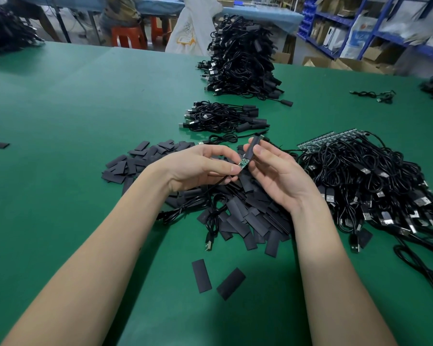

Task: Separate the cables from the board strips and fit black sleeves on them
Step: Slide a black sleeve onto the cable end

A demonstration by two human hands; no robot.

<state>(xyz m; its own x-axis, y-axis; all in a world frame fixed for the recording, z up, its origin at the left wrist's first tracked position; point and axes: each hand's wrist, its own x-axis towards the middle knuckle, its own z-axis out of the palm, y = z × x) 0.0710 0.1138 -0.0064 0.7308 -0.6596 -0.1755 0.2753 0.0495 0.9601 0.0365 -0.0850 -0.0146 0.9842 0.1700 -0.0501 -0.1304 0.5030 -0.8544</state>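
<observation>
- Green bench mat (60, 151); two loose sleeves (218, 279) lie nearest.
- Left hand (198, 168) pinches cable (210, 193) at its small board (243, 164); right hand (275, 176) pinches black sleeve (251, 148) part-way over board.
- Sleeve pile (248, 216) beneath hands; unsorted cables on board strips (318, 142) right.
- Finished bundles (223, 117), tall stack (240, 58) beyond.

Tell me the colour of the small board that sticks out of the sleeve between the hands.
Green, seen in the head view: the small board below the black sleeve.
</observation>
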